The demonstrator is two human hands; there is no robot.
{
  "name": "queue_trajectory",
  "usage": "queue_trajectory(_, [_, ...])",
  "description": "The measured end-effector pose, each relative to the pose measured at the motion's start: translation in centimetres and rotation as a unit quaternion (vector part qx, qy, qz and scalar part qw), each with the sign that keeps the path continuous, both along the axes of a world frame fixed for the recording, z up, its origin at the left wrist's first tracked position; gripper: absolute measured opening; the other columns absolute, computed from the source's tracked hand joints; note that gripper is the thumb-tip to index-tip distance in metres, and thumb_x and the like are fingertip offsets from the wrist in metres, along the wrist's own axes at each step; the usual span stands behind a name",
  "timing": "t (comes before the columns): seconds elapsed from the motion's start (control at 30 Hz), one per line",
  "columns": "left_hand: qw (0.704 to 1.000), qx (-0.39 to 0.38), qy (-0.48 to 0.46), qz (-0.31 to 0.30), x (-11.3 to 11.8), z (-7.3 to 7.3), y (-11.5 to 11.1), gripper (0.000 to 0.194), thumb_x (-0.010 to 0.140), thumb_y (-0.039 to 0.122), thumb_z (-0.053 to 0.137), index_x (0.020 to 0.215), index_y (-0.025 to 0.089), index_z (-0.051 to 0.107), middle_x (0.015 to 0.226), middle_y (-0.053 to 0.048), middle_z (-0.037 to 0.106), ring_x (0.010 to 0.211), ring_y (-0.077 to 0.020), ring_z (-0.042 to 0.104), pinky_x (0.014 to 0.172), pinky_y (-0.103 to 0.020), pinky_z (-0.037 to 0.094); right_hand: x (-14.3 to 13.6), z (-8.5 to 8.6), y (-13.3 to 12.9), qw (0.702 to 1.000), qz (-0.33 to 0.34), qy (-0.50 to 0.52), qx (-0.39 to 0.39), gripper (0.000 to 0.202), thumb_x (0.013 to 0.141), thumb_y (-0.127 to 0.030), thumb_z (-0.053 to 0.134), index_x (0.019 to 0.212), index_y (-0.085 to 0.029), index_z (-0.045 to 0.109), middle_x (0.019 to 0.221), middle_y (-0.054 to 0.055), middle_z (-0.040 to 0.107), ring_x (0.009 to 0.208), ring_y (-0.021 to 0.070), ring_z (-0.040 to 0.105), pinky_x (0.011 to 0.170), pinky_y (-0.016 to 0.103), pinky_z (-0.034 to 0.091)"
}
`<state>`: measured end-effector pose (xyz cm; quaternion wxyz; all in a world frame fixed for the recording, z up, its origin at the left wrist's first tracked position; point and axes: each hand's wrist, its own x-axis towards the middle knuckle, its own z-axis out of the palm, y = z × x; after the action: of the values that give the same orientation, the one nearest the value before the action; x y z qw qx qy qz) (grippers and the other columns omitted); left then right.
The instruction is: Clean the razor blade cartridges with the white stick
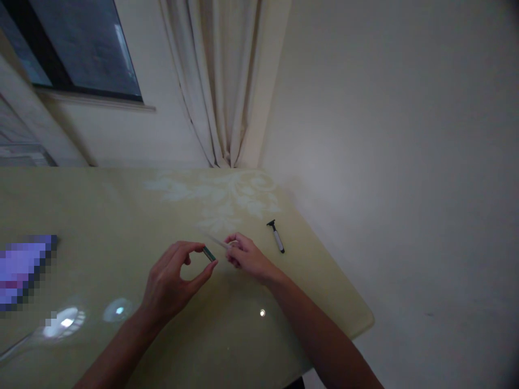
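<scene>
Currently, at lower centre, the left hand (167, 278) pinches a strip (209, 254), the right hand (250, 258) a stick (219, 241): both secured, contact apparently not yet made.

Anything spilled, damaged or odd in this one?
Nothing looks spilled or damaged on the table. The one oddity is the purplish object at the picture's left edge: it looks coarsely pixelated, so its details cannot be made out.

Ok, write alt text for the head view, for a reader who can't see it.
The left hand pinches a small dark-green rectangular piece; the right hand holds a thin pale strip. A black-and-grey T-shaped razor lies nearby on the glossy yellow-green table.
</scene>
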<state>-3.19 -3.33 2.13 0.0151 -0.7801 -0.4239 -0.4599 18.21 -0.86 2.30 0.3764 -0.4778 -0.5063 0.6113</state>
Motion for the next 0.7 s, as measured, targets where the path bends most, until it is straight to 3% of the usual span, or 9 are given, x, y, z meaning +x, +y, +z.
queue_trajectory(0.07, [1.0,-0.01,-0.001,-0.001,0.1,-0.2,0.0,0.029,0.094,0.04,0.075,0.115,0.022,0.066,0.089,-0.002,0.068,0.069,-0.017,0.061,0.068,-0.03,0.053,-0.5,0.3,-0.4,0.995,0.003,0.091,-0.042,0.019,0.083,-0.026,0.064,0.101,-0.019,0.065,0.059,-0.011,0.04,0.048,0.0084,0.029,0.05,0.024,0.02])
queue_trajectory(0.13, [1.0,-0.019,-0.004,-0.001,0.2,-0.4,-0.1,0.029,0.095,0.041,0.074,0.114,0.022,0.066,0.088,-0.002,0.068,0.069,-0.0168,0.061,0.067,-0.029,0.053,-1.1,0.4,-0.8,0.992,0.006,0.115,-0.055,0.021,0.082,-0.037,0.07,0.09,-0.018,0.067,0.056,-0.012,0.03,0.049,0.0077,0.019,0.05,0.026,0.013])
queue_trajectory(0.3, [1.0,-0.021,-0.006,-0.004,0.4,-0.4,-0.2,0.027,0.095,0.04,0.073,0.114,0.022,0.067,0.087,-0.002,0.068,0.067,-0.0162,0.06,0.066,-0.029,0.053,-1.7,0.4,-1.5,0.995,0.002,0.098,-0.031,0.033,0.079,-0.048,0.08,0.077,-0.017,0.067,0.052,-0.011,0.033,0.049,0.0073,0.02,0.051,0.03,0.011])
queue_trajectory(0.43, [1.0,-0.016,-0.005,-0.005,0.5,-0.2,-0.2,0.027,0.095,0.039,0.073,0.114,0.021,0.067,0.087,-0.002,0.069,0.066,-0.016,0.06,0.065,-0.029,0.053,-1.6,0.4,-1.4,0.995,-0.001,0.094,-0.026,0.03,0.078,-0.046,0.079,0.079,-0.016,0.071,0.049,-0.012,0.032,0.048,0.0075,0.02,0.051,0.031,0.011])
queue_trajectory(0.7, [0.998,-0.053,-0.029,-0.016,0.8,-0.6,-0.2,0.029,0.094,0.042,0.076,0.114,0.022,0.068,0.089,-0.002,0.068,0.067,-0.0157,0.06,0.066,-0.029,0.053,-1.5,0.3,-1.2,0.996,-0.005,0.092,-0.021,0.026,0.076,-0.041,0.076,0.071,-0.019,0.064,0.048,-0.011,0.034,0.047,0.0078,0.02,0.052,0.031,0.011])
